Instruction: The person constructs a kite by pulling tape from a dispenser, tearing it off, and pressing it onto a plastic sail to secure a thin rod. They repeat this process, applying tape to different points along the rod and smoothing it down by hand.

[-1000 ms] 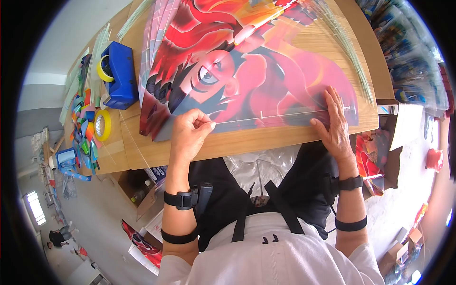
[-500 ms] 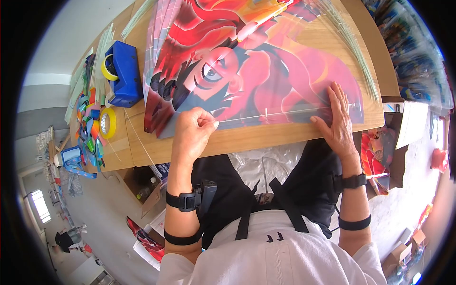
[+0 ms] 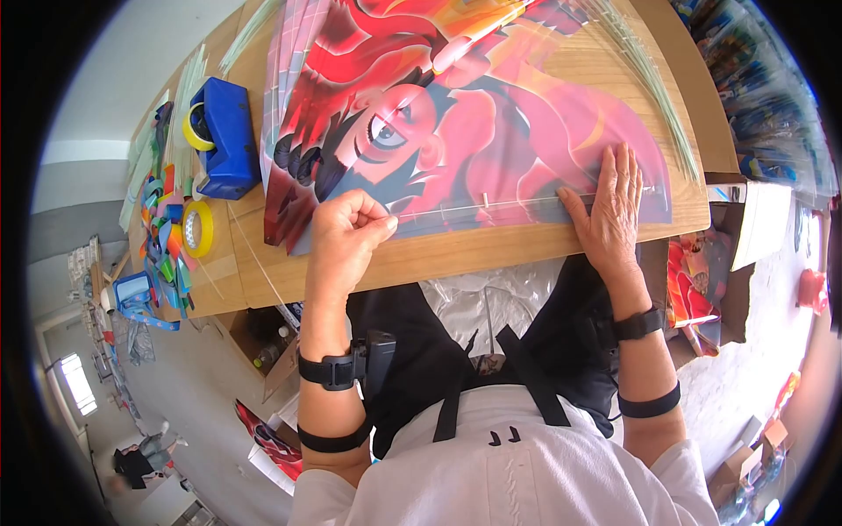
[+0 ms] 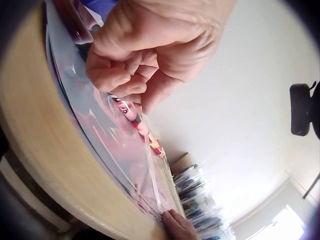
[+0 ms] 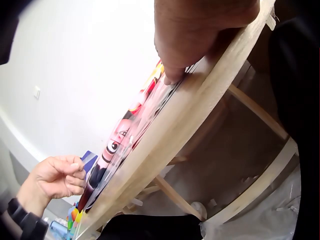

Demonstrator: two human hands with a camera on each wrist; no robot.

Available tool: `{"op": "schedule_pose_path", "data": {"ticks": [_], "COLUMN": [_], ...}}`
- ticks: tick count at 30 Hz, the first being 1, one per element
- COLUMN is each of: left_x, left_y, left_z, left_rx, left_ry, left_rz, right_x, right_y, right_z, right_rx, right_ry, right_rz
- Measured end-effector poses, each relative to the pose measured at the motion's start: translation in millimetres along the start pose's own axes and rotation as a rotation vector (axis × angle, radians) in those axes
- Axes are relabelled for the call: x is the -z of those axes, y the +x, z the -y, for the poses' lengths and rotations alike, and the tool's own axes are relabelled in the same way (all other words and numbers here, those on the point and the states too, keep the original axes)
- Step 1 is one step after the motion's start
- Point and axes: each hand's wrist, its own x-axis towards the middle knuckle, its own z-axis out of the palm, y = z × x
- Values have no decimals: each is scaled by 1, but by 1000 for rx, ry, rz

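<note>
A glossy red, pink and grey printed sheet (image 3: 491, 140) with a cartoon eye lies on top of a stack on the wooden table. My left hand (image 3: 346, 232) is at its near edge, with thumb and forefinger pinching the end of a narrow strip of clear tape (image 4: 152, 175). In the left wrist view the strip runs from those fingertips towards my right hand (image 3: 612, 210). That hand lies flat with straight fingers on the sheet's right part, thumb spread to the left. A thin pale line (image 3: 526, 202) with a small white tab (image 3: 485, 200) crosses the sheet between both hands.
Left on the table stand a blue tape dispenser (image 3: 230, 140) with a yellow roll, another yellow tape roll (image 3: 198, 230) and a pile of coloured ribbon scraps (image 3: 162, 232). Thin pale rods (image 3: 653, 96) lie along the right edge. An open cardboard box (image 3: 732, 298) is below at right.
My right hand has slid slightly forward and left on the sheet, its thumb now farther up. The left hand keeps its pinch, nearly in the same place.
</note>
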Motion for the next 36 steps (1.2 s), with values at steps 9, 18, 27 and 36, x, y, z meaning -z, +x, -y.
{"op": "schedule_pose_path", "data": {"ticks": [9, 18, 27, 36], "left_x": [4, -13, -21, -24], "left_y": [-6, 1, 4, 7], "left_z": [-12, 18, 22, 24], "left_rx": [18, 4, -29, -20], "left_ry": [-253, 137, 290, 240], "left_rz": [59, -105, -156, -179], "right_x": [-2, -4, -3, -2], "right_y": [-1, -1, -1, 0], "right_z": [-2, -2, -1, -1], "right_rx": [6, -1, 4, 3], "right_ry": [-33, -47, -44, -53], "right_rz": [1, 7, -4, -8]}}
